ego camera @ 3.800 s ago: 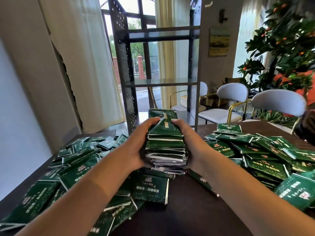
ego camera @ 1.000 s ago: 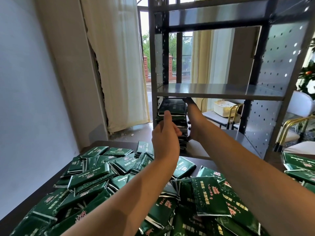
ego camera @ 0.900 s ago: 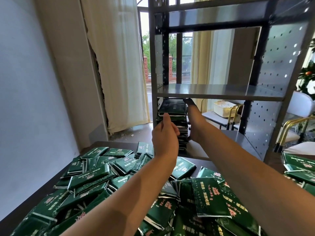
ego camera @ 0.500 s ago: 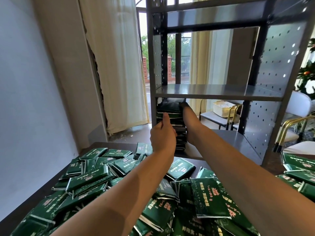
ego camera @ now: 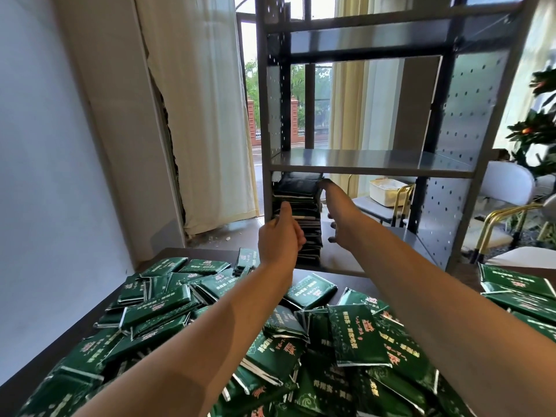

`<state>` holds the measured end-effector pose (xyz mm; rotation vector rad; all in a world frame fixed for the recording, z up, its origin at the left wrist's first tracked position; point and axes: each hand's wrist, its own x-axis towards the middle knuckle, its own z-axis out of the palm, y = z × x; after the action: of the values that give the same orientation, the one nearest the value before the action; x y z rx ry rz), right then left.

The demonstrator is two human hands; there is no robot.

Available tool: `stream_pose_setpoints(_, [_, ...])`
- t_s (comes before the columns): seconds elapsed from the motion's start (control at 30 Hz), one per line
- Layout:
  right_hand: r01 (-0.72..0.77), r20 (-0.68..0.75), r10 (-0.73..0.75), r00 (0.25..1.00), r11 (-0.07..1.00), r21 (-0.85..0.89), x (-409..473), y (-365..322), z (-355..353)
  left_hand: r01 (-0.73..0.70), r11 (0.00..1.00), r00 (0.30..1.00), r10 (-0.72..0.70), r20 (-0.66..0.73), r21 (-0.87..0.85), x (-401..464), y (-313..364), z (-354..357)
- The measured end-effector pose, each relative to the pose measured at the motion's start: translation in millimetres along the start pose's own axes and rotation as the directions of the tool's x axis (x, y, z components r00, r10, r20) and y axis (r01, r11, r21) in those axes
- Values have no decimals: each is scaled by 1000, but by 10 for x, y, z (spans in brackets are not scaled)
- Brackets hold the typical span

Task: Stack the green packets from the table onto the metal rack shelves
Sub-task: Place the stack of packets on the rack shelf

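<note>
A tall stack of green packets (ego camera: pixel 298 206) stands at the left end of the metal rack's (ego camera: pixel 370 161) lowest shelf (ego camera: pixel 346 263), against the left post. My left hand (ego camera: pixel 281 236) is at the stack's front, thumb upright on it, the other fingers loosely curled and holding nothing. My right hand (ego camera: pixel 337 218) is at the stack's right side, one fingertip on the top corner and the others bent just clear of it. Many loose green packets (ego camera: pixel 156 305) cover the dark table (ego camera: pixel 168 254) under my forearms.
The middle shelf holds nothing. Perforated metal side panels (ego camera: pixel 469 121) close the rack on the right. Behind it are white chairs with gold frames (ego camera: pixel 508 182), a white basket (ego camera: pixel 385 191) and an orange tree (ego camera: pixel 538 130). A curtain (ego camera: pixel 198 115) hangs at the left.
The stack I held between both hands over the table now stands on the lowest shelf. In the last second my left hand moved forward until its thumb met the stack's front.
</note>
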<state>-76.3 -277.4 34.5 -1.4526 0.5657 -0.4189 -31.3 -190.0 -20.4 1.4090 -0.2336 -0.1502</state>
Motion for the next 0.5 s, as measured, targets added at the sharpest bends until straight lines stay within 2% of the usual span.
stream_pose_setpoints(0.13, [57,-126,-56,990,998,4,-224,46,-60,23,1000,997,-23,69,10,-186,51,-191])
stream_pose_setpoints(0.2, [94,-185,-94,978,996,-5,-403,129,-106,-30,992,992,15,122,124,-297,48,-323])
stream_pose_setpoints(0.27, [86,-151,-83,985,996,12,-598,250,-141,-147,944,980,99,173,294,-376,29,-467])
stream_pose_setpoints(0.37, [72,-118,-88,989,989,-129,-971,495,-120,-313,800,943,199,266,511,-630,-17,-734])
stream_pose_setpoints(0.47, [67,-113,-93,989,975,-211,-1289,779,-85,-452,539,892,262,369,711,-917,-52,-968])
stream_pose_setpoints(0.5, [63,-104,-91,990,966,-251,-1380,859,-79,-477,451,879,244,410,754,-998,-63,-1031])
